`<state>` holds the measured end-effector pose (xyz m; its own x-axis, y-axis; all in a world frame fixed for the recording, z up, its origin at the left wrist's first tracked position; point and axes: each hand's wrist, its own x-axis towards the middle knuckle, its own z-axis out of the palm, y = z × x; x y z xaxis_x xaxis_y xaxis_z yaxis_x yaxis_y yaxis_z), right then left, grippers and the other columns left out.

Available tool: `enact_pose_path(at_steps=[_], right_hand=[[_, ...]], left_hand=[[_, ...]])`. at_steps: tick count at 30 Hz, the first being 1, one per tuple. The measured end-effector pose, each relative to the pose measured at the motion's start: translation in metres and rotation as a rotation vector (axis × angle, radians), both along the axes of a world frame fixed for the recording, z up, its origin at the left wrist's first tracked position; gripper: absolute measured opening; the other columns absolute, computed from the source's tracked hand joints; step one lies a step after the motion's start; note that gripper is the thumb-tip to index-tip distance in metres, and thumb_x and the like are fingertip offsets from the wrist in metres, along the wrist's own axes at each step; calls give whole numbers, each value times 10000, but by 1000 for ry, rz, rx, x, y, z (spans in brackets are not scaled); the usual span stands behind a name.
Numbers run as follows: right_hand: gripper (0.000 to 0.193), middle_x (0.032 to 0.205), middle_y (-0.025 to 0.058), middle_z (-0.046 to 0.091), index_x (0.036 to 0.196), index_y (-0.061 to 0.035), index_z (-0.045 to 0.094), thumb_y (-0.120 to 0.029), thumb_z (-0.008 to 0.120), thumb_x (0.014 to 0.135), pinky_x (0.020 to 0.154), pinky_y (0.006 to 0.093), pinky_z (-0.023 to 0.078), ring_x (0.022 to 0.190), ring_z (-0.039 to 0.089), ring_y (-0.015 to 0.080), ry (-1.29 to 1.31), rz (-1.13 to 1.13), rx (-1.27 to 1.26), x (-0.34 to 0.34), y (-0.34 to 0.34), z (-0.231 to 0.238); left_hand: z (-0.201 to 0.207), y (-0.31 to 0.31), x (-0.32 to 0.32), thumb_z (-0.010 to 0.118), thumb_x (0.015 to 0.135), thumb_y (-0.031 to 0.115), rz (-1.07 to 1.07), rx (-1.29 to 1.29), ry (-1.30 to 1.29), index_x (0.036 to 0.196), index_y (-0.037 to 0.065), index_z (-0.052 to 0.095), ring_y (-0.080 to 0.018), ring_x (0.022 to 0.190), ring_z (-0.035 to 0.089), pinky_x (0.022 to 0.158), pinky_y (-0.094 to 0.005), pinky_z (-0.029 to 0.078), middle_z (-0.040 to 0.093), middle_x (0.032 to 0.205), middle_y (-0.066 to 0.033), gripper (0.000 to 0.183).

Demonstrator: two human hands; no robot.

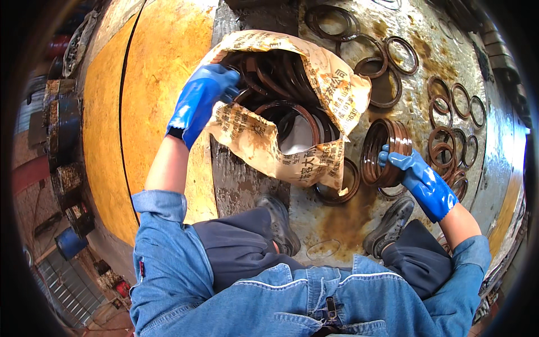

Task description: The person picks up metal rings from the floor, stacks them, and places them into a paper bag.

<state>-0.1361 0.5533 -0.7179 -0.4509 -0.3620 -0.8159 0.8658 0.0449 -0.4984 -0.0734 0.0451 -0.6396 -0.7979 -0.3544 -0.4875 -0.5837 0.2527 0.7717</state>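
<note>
A crumpled tan paper sack (332, 92) with dark printing lies torn wide at the middle. Many brown, glossy rings (303, 117) are heaped inside it, some standing on edge. My left hand (202, 96), in a blue rubber glove, is closed on the sack's left rim beside the opening; its fingertips are partly hidden. To the right of the sack, my right hand (420, 177), gloved the same way, grips a stack of brown rings (382, 153). The fingers reach into the stack's middle, and the thumb's hold is partly hidden.
Loose rings lie on the stained metal floor at the far right, among them a large ring (401, 55) and several smaller rings (460, 100). One ring (343, 182) lies partly under the sack. A yellow board (163, 67) covers the left side. My shoes (388, 226) stand close below the sack.
</note>
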Motion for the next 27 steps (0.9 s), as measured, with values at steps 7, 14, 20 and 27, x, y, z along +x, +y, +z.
enact_pose_path(at_steps=[7, 14, 20, 27], right_hand=[[448, 1098, 162, 688, 1228, 46, 580, -39, 775, 833, 912, 426, 577, 1008, 691, 299, 8, 33, 2, 8, 2, 2], [510, 1150, 176, 673, 1301, -16, 529, -47, 765, 850, 974, 521, 551, 1087, 664, 364, 44, 45, 13, 13, -10, 6], [428, 1097, 162, 678, 1225, 5, 579, -7, 761, 837, 939, 475, 564, 1032, 677, 324, 61, 89, 20, 12, -9, 12], [382, 1019, 162, 694, 1161, 23, 606, 1, 770, 817, 850, 425, 586, 919, 694, 308, 49, 30, -16, 12, -22, 14]], left_hand=[[-11, 7, -28, 652, 910, 212, -449, -540, 179, 1049, 16, 706, -250, 777, 670, 707, -359, 527, 690, 821, -149, 246], [-30, 18, -58, 644, 846, 206, -309, -905, -201, 1041, 53, 752, -390, 1060, 674, 922, -428, 526, 701, 1090, -235, 270], [2, -22, -17, 663, 828, 207, -60, -544, 83, 938, -9, 708, -240, 770, 693, 698, -324, 507, 721, 834, -160, 247], [42, -98, 48, 702, 916, 190, 182, 209, 202, 1008, 20, 649, -199, 727, 652, 670, -330, 540, 670, 852, -88, 200]])
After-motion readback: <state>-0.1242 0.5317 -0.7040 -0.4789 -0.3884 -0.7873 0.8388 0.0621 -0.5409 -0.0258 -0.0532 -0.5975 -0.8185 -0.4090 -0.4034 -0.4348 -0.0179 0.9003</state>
